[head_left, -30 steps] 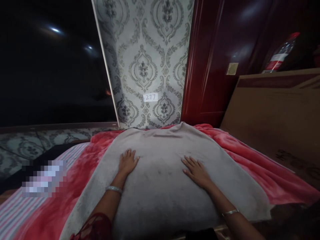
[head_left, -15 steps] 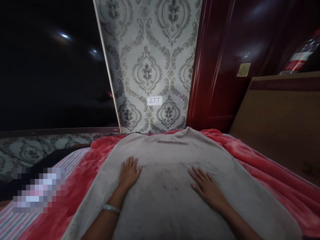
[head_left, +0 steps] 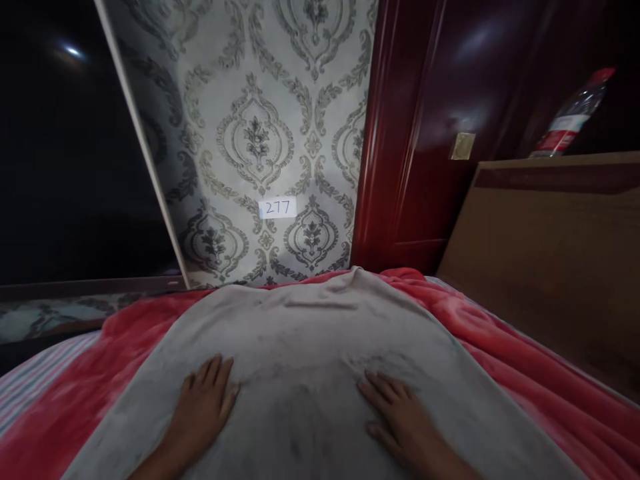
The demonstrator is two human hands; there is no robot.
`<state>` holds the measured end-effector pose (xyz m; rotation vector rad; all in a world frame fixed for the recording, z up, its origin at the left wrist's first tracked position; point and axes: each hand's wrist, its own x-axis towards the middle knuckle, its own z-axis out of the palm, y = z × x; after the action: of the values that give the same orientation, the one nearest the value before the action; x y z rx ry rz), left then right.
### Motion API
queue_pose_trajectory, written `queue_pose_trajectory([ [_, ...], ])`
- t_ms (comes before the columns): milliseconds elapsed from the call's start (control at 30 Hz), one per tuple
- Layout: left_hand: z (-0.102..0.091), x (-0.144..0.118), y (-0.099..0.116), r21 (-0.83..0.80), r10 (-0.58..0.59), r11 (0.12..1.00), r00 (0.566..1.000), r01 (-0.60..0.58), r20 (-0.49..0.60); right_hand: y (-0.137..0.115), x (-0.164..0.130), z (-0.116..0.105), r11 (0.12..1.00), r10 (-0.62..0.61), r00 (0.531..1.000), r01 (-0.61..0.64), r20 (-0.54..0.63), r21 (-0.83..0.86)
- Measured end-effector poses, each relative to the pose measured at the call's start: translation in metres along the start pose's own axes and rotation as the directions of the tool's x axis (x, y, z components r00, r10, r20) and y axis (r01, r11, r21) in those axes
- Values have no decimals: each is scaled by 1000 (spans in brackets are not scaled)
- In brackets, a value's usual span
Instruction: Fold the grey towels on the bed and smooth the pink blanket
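"So, where is the gray cloth [head_left: 300,340]?"

"Spread out in the middle, over a red blanket [head_left: 135,333], its far edge near the patterned wall [head_left: 215,160]. A few creases run across it close to that edge."

"And the hands?"

"Both lie palm down on the cloth, well apart. The left hand [head_left: 203,403] has its fingers slightly parted, thumb out to the side. The right hand [head_left: 403,417] is fanned too, thumb set away from the fingers."

"Pressing hard?"

"I can't tell; the right one is a bit blurred."

"What surrounds the blanket?"

"A striped sheet [head_left: 45,370] shows past it at left. On the wall sits a white label [head_left: 277,207] reading 277, between a dark screen [head_left: 75,167] and a glossy red panel [head_left: 400,167]."

"And farther right?"

"A cardboard box [head_left: 545,260], with a red-capped bottle [head_left: 565,127] at its top edge."
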<state>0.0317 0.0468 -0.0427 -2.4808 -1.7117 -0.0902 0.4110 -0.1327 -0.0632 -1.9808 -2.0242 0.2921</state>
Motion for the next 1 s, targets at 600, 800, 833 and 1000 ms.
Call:
queue_pose_trajectory([
  [600,-11,210,-83,-404,-519,799,850,444,-91,126,261,-39,998,-56,783,50,-619,-26],
  [800,-11,210,-98,-482,-349,837,932,260,-102,127,251,-25,1000,14,730,5,-683,26],
  [833,-15,207,-101,-496,-312,839,944,222,-104,126,247,-30,999,19,710,6,-704,33],
  [1000,-32,189,-115,-762,-70,646,998,52,9,115,233,-59,988,157,693,-122,-704,100],
])
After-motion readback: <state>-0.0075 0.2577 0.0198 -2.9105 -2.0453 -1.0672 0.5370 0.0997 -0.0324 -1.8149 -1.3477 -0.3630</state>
